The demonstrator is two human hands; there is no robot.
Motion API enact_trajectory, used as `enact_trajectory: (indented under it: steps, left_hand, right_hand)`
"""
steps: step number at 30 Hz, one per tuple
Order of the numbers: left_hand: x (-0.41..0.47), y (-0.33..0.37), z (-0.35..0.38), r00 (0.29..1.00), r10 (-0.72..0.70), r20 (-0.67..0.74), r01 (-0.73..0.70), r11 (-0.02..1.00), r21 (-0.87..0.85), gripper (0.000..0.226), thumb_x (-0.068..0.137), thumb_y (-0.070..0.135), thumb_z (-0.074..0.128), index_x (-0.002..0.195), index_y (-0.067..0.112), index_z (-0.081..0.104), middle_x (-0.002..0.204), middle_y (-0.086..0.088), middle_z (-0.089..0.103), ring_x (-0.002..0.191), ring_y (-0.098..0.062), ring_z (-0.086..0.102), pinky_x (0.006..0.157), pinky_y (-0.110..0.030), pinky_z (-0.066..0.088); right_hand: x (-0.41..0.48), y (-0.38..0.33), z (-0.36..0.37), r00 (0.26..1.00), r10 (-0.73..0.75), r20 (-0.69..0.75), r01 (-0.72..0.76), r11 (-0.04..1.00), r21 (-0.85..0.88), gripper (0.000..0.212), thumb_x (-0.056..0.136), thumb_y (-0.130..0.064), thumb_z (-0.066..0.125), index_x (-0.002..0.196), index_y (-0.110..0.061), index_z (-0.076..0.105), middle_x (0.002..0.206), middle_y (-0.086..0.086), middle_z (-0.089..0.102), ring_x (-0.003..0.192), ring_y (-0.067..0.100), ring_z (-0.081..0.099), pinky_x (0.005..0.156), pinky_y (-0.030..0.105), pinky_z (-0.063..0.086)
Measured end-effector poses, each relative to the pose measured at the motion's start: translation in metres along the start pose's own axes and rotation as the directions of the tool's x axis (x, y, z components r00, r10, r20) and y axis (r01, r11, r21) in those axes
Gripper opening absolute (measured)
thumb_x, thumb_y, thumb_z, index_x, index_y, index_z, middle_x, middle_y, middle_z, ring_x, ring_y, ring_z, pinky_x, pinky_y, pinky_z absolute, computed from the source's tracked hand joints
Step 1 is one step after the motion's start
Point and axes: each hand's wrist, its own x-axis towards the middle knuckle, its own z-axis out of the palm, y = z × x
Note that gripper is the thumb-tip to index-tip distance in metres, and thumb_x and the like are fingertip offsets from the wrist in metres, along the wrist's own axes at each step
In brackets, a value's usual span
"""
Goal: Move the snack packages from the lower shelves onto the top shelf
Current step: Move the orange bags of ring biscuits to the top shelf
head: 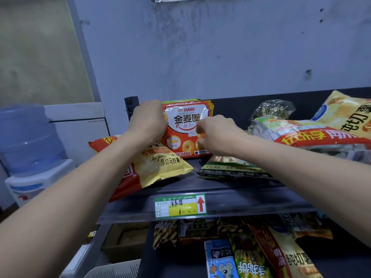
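Observation:
An orange-and-white snack package [186, 121] stands upright at the back of the top shelf [200, 187], with more packs of the same kind behind it. My left hand [148, 119] grips its left edge. My right hand [214, 133] pinches its lower right part. A yellow-and-red chip bag [158, 167] lies flat under my left forearm. A dark green-and-gold pack [232, 169] lies below my right wrist. On the lower shelf several snack packages [249, 255] lie side by side.
Large chip bags [321, 129] and a crinkled clear bag [271, 109] are piled at the right of the top shelf. A price label [180, 206] is clipped on the shelf's front rail. A water dispenser with a blue bottle [26, 137] stands at the left. A cardboard box [124, 241] sits below left.

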Motion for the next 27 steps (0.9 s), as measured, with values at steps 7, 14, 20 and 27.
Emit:
enact_trajectory:
  steps: [7,14,20,27]
  left_hand:
    - [-0.041,0.039,-0.032,0.934,0.32,0.158,-0.303,0.945,-0.122,0.013,0.084,0.019,0.066,0.096,0.013,0.063,0.097,-0.004,0.066,0.088,-0.021,0.059,0.078,-0.036,0.05]
    - [-0.082,0.087,-0.042,0.844,0.5,0.197,-0.461,0.862,-0.212,0.01,0.083,0.024,0.067,0.092,0.02,0.064,0.088,0.004,0.066,0.085,-0.017,0.06,0.073,-0.032,0.048]
    - [-0.124,0.142,-0.041,0.747,0.603,0.28,-0.544,0.796,-0.264,0.012,0.077,0.03,0.07,0.088,0.027,0.065,0.081,0.009,0.064,0.078,-0.016,0.059,0.063,-0.027,0.044]
    - [-0.193,0.234,-0.001,0.568,0.695,0.441,-0.623,0.713,-0.32,0.019,0.08,0.037,0.067,0.096,0.03,0.059,0.095,0.003,0.063,0.088,-0.022,0.059,0.075,-0.034,0.049]
  right_hand:
    - [-0.035,0.01,-0.01,0.992,-0.129,-0.003,0.128,0.988,-0.091,0.023,0.089,-0.023,0.051,0.107,-0.012,0.059,0.105,0.009,0.061,0.101,0.032,0.055,0.079,0.036,0.047]
    - [-0.098,0.04,-0.025,0.991,-0.127,-0.037,0.121,0.983,-0.135,0.027,0.087,-0.028,0.056,0.106,-0.011,0.063,0.104,0.009,0.067,0.097,0.029,0.06,0.082,0.04,0.051]
    - [-0.166,0.081,-0.032,0.997,-0.082,0.008,0.082,0.979,-0.184,0.026,0.086,-0.034,0.057,0.104,-0.016,0.064,0.096,0.008,0.067,0.09,0.03,0.062,0.071,0.035,0.049]
    - [-0.26,0.168,-0.037,0.986,0.093,0.14,-0.058,0.97,-0.238,0.033,0.086,-0.039,0.055,0.115,-0.022,0.058,0.111,0.006,0.066,0.104,0.031,0.06,0.082,0.043,0.051]
